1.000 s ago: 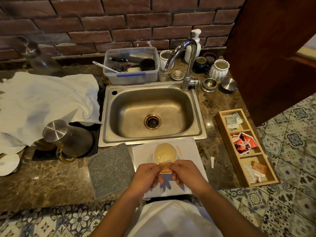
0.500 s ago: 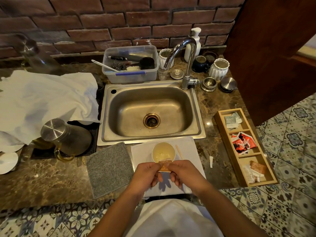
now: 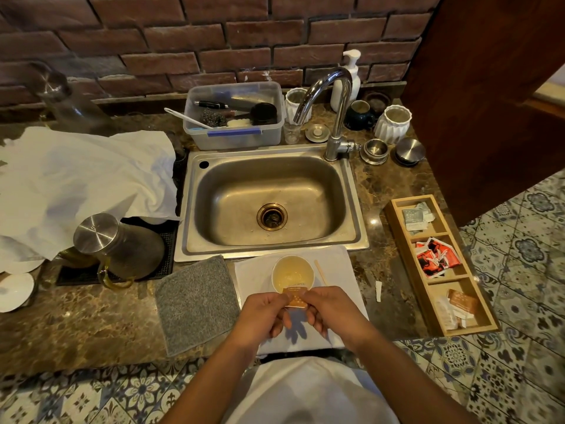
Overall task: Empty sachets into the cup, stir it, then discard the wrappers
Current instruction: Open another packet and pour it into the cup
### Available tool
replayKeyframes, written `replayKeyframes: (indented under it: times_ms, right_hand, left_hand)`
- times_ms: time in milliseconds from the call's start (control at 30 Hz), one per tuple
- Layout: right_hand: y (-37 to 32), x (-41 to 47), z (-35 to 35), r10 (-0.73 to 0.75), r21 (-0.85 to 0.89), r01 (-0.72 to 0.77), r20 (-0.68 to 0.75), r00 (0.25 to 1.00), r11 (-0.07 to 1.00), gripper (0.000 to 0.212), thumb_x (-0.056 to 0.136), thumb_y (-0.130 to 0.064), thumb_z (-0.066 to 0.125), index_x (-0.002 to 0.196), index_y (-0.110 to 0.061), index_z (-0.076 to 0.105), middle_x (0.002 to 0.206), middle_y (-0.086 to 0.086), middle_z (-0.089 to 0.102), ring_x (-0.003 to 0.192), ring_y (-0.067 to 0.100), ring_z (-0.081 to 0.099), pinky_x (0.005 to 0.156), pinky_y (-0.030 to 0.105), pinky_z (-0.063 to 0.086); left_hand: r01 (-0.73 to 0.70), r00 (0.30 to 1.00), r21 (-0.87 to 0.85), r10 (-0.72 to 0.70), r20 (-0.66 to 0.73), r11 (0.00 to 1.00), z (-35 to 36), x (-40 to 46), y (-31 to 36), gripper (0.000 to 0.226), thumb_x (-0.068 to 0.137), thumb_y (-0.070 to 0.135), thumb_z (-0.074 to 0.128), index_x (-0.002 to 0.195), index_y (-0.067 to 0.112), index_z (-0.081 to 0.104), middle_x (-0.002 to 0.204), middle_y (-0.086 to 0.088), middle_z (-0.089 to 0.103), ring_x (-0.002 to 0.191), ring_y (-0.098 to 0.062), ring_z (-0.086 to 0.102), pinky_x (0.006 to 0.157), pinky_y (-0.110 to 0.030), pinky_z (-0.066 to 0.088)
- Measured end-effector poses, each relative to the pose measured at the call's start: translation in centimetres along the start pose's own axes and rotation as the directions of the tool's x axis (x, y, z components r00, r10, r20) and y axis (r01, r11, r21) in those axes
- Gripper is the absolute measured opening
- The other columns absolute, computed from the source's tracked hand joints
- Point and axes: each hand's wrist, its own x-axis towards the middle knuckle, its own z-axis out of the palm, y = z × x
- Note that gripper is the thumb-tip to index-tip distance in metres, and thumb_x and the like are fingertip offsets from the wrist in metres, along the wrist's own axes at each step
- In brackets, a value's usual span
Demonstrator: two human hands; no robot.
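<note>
A white paper cup with pale liquid stands on a white cloth in front of the sink. Just below its near rim I hold a small brown sachet between both hands. My left hand pinches its left edge, my right hand its right edge. A wooden stir stick lies on the cloth right of the cup. A torn white wrapper scrap lies on the counter further right.
A wooden tray at right holds grey, red and brown sachets in three compartments. A steel sink with tap lies behind the cup. A grey mat sits left of the cloth, a glass carafe further left.
The hands and sachet have stayed at the cup's near rim; only the view has shifted slightly.
</note>
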Motion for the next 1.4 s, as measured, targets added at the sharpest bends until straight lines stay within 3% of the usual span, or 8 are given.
replayKeyframes:
  times_ms: [600,1067,1400]
  right_hand:
    - [-0.3,0.2,-0.4,-0.024,0.008,0.024,-0.058,0.998,1.0,0.042,0.097,-0.039,0.066,0.064,-0.013,0.068,0.053,0.008,0.058,0.042,0.016,0.046,0.041,0.025,0.038]
    - [-0.6,0.5,-0.6,-0.007,0.063,0.009,-0.037,0.999,0.998,0.042,0.095,-0.04,0.067,0.064,-0.013,0.065,0.051,0.005,0.056,0.042,0.014,0.044,0.041,0.025,0.034]
    - [-0.7,1.0,-0.2,0.021,0.045,-0.02,-0.036,0.999,0.999,0.04,0.095,-0.038,0.068,0.066,-0.011,0.066,0.051,0.006,0.056,0.041,0.014,0.044,0.04,0.024,0.033]
  left_hand:
    - [0.006,1.0,0.002,-0.006,-0.011,1.0,-0.2,0.5,-0.1,0.044,0.104,0.026,0.053,0.064,0.009,0.061,0.051,-0.012,0.06,0.033,-0.017,0.045,0.037,-0.021,0.03]
    - [-0.032,0.999,0.034,0.032,-0.001,0.999,-0.1,0.3,0.5,0.042,0.099,0.028,0.062,0.059,0.013,0.06,0.046,-0.008,0.055,0.033,-0.014,0.041,0.037,-0.02,0.031]
    - [-0.063,0.998,-0.087,0.063,-0.009,0.994,-0.1,1.0,0.7,0.04,0.099,0.032,0.06,0.063,0.014,0.059,0.049,-0.006,0.052,0.039,-0.014,0.037,0.04,-0.024,0.029]
